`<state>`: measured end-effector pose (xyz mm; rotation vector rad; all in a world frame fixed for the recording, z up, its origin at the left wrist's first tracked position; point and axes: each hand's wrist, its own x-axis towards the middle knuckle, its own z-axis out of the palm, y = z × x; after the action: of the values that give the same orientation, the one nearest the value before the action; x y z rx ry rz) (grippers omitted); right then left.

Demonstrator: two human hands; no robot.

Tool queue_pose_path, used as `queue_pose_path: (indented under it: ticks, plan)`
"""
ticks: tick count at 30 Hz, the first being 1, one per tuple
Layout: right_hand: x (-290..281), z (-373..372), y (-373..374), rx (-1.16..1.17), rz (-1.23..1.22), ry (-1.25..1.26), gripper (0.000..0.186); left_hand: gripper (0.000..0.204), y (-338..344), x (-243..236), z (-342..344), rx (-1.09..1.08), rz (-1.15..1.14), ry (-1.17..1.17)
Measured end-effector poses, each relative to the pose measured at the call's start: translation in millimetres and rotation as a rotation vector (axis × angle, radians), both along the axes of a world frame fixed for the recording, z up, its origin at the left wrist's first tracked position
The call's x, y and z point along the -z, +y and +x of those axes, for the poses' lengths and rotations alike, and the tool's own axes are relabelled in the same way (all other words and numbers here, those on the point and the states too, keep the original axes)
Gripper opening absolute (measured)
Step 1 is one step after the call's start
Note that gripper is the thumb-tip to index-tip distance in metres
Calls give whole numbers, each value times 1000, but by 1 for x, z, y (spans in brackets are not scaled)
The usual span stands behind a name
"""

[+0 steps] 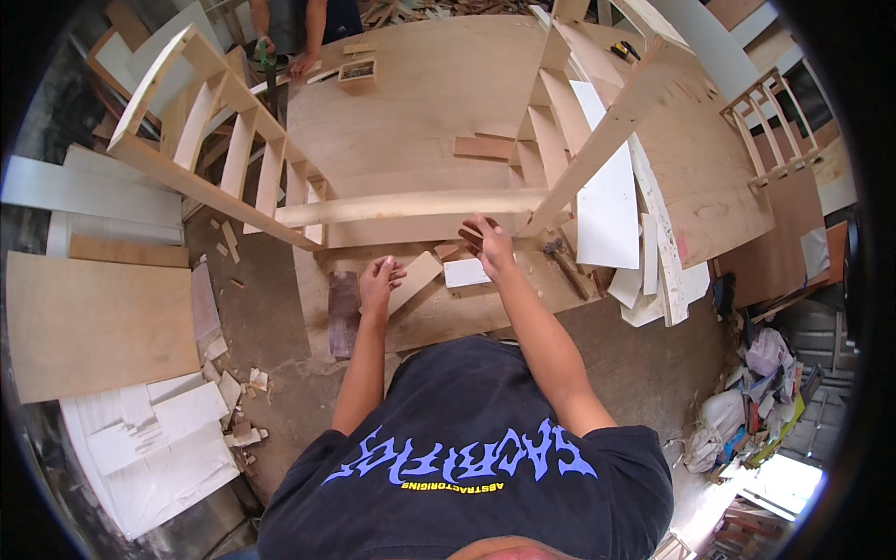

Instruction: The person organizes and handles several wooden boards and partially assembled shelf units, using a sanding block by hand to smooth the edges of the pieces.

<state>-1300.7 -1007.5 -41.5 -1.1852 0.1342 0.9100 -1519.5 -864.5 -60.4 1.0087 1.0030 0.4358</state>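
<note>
A pale wooden frame stands on the bench, with two ladder-like sides (201, 121) and a long crossbar (411, 206) between them. My left hand (377, 287) is loosely closed on the near side of the crossbar, beside a light wood board (415, 283); whatever its fingers may hold is too small to make out. My right hand (489, 247) is raised just short of the crossbar, fingers apart, with nothing visible in it. Below it lies a small white rectangular piece (465, 273). A hammer (566, 271) rests to the right, and a dark brown block (343, 313) to the left.
At the far left, another person's hands (303, 65) work with a green-handled tool (268, 51). A small wooden box (357, 75) sits on the bench (411, 121). White panels (607, 215) lean along the right; boards (103, 322) and scraps fill the left.
</note>
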Motion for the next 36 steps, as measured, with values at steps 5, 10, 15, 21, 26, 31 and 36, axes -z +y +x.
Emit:
queue_pose_path:
  ticks: [5, 10, 15, 21, 26, 31, 36]
  plan:
    - [-9, -14, 30, -4, 37, -22, 32, 24, 24, 5, -25, -15, 36, -36]
    - [5, -17, 42, 76, -17, -104, 26, 24, 25, 25, -67, -2, 113, 110]
    - [4, -21, 32, 301, -28, -130, 20, 21, 16, 53, -124, -91, 328, 214]
    - [12, -13, 29, 497, -10, -161, 19, 20, 17, 56, -164, -17, 620, 372]
    - [15, 1, 27, 612, -55, -116, 25, 20, 31, 44, -157, -69, 519, 309]
    - [9, -16, 54, 282, -31, -51, 29, 21, 49, 24, -104, -1, 631, 146]
    - [6, -16, 63, 272, 61, -97, 27, 19, 50, -3, -53, 91, 327, -24]
